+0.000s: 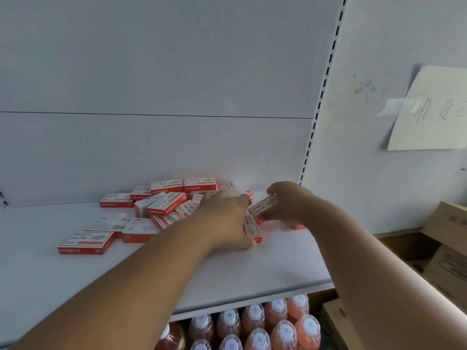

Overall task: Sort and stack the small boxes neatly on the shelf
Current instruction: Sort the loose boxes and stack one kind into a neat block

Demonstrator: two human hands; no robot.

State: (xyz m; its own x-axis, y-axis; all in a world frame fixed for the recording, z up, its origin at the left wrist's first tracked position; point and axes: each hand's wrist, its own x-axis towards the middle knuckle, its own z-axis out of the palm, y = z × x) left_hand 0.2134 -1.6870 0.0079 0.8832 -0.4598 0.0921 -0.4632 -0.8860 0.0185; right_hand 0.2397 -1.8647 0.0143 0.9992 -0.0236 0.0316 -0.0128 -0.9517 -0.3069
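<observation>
Several small red-and-white boxes lie in a loose heap on the white shelf, some flat, some tilted on others. One box lies alone at the front left. My left hand rests over boxes at the heap's right side, fingers curled around one box under it. My right hand pinches another box, held tilted just above the shelf. A further box edge shows below my right wrist.
The white back panel rises behind the heap, with a slotted upright at its right. Orange bottles stand on the level below. Cardboard cartons sit at the right. A paper note hangs on the wall.
</observation>
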